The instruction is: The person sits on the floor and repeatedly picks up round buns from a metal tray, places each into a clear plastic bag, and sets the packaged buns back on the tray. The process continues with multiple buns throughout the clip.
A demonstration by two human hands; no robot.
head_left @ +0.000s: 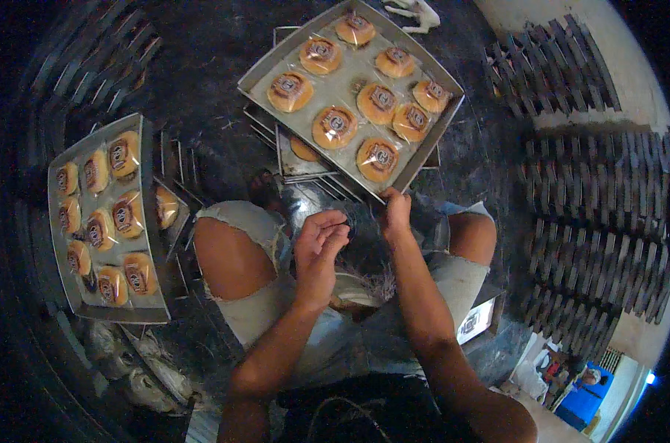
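Note:
My right hand (396, 213) grips the near corner of a metal baking tray (418, 166), with the thumb over its rim. Several round buns (335, 127) in clear, printed wrappers are spread across the tray. The tray sits at an angle on a stack of other trays (284, 147), where part of another bun (303, 149) shows. My left hand (319, 249) is over my lap, to the left of that corner and apart from it. Its fingers are half bent, the thumb is near them, and nothing shows in its grasp.
Left of my knee, another tray (153, 302) of wrapped buns tops a second stack (171, 221). Many dark trays stand in rows (595, 183) along the right side. A framed printed sheet (475, 321) lies by my right thigh. Whitish sacks or cloths (141, 382) lie at lower left.

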